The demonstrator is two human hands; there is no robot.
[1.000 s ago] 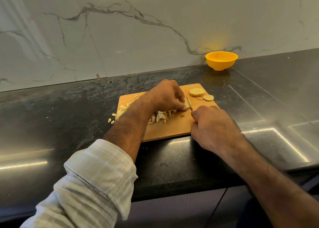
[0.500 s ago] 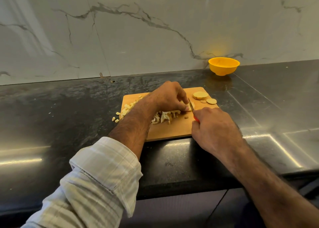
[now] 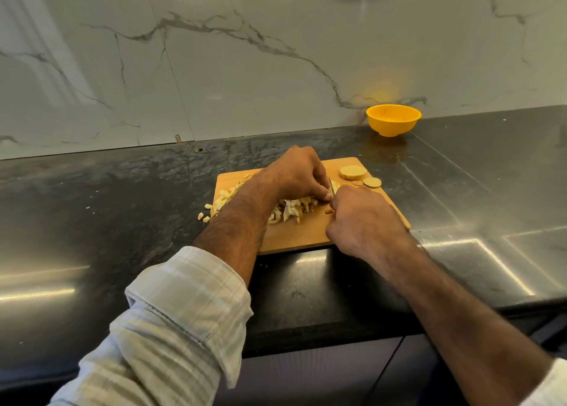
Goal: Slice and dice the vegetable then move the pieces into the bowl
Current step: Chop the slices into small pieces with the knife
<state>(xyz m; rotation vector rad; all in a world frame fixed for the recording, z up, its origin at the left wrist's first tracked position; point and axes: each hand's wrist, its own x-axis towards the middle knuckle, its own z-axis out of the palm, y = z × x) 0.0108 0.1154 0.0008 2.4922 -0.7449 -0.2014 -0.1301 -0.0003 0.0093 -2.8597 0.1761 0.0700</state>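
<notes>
Cutting is what I see on the board [image 3: 294, 236]: my left hand [image 3: 294, 175] curls its fingers down on a small piece of vegetable [image 3: 335, 187], pinning it beside the knife [image 3: 331, 187], of which only a thin bit of blade shows between my hands. My right hand [image 3: 365, 221] is closed in a fist just beside the left, gripping the handle, which is hidden. A heap of diced pieces [image 3: 291, 210] lies under and left of my left wrist, a few of them spilled off the board's left edge onto the desk [image 3: 122, 206]. Two round slices [image 3: 352, 172] sit at the board's far right corner. The yellow bowl [image 3: 393, 120] stands well apart, by the marble wall [image 3: 245, 68].
</notes>
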